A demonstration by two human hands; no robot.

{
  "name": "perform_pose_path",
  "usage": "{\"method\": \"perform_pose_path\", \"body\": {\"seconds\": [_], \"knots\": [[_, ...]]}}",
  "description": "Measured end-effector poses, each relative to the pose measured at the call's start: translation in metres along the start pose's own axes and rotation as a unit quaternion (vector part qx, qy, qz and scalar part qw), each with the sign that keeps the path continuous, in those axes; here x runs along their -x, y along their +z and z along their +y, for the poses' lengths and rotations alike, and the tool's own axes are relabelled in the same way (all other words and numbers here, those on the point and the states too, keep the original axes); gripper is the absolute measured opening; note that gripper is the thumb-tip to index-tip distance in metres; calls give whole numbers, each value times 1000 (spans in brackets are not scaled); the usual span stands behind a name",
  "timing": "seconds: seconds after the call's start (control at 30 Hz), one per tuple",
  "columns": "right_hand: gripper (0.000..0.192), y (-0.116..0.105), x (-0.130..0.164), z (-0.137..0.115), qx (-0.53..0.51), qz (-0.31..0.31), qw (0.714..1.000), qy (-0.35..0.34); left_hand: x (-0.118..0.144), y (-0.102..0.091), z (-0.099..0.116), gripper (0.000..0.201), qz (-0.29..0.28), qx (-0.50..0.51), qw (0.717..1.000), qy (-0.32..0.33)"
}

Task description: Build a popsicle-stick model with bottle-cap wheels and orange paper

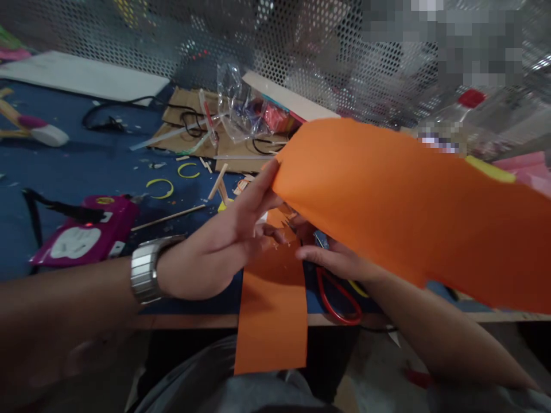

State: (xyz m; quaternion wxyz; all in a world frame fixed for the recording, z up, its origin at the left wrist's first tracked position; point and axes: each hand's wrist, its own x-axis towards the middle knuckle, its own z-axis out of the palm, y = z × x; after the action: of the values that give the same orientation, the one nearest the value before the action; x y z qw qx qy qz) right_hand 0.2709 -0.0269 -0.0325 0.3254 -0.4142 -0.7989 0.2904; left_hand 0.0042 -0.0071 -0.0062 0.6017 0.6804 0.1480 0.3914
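Note:
My left hand (224, 241), with a metal watch on the wrist, pinches the left edge of a large orange paper sheet (408, 201) that lifts up and to the right. A narrower orange strip (273, 310) hangs from below the hands over the table's front edge. My right hand (340, 261) sits under the big sheet, partly hidden by it; what its fingers hold I cannot tell. Red-handled scissors (340, 301) lie on the blue table just below the right hand.
A magenta glue gun (86, 232) with a black cord lies at the left. Wooden sticks (217, 182), yellow rings (160, 186), cardboard (189, 123) and a clear plastic bag (235, 106) clutter the back. A perforated metal screen (301, 51) stands behind. A bottle (456, 120) is at the right.

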Motion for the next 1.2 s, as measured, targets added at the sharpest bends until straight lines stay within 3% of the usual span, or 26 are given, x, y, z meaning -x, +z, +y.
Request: {"method": "perform_pose_path", "body": {"seconds": [0.17,0.27,0.47,0.67,0.77,0.9,1.0,1.2], "knots": [[46,7,1,8,-15,79,995,-53,11,-3,-4,101,-76,-204,976,14],[33,6,1,10,-24,117,990,-80,9,-1,-6,85,-51,-286,957,8],[21,0,5,1,-29,121,985,-120,-2,2,0,21,40,-392,919,-11],[24,-4,8,6,-56,88,983,-153,-1,1,7,28,51,-436,898,40],[26,1,4,8,-100,97,976,-168,0,2,11,31,43,-437,896,63],[33,3,-4,-3,-148,90,975,-139,-2,4,14,31,47,-347,934,69],[24,-3,-9,-15,-132,47,982,-126,-3,4,14,29,71,-274,958,55],[50,-6,-14,-21,-128,-36,988,-72,-2,4,14,37,143,-225,964,5]]}}
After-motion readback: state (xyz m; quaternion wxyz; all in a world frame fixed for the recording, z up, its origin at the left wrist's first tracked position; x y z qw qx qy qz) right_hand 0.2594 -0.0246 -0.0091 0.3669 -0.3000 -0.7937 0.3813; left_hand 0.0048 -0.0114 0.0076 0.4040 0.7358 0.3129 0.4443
